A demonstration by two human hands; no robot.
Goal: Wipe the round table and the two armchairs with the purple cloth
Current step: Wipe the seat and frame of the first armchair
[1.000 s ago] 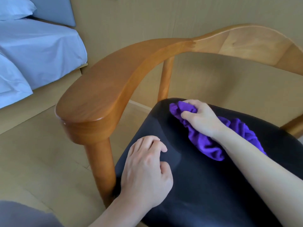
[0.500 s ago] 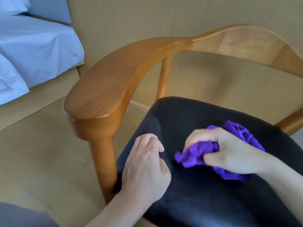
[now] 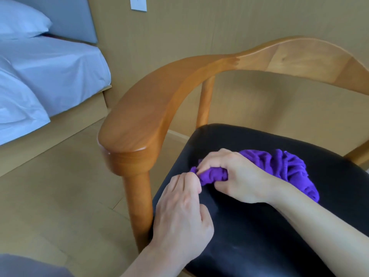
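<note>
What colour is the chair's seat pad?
Black, with a slight sheen; the seat shows plainly in the head view, the only one.

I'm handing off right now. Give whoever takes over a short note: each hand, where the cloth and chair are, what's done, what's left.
Right hand: grips the bunched purple cloth on the black padded seat of the wooden armchair.
Left hand: rests on the seat's front left, fingertips at the cloth's end; a pinch cannot be confirmed.
Done: seat wiping is under way.
Left: cannot tell whether the armrests are wiped; round table and second armchair are out of view.
</note>
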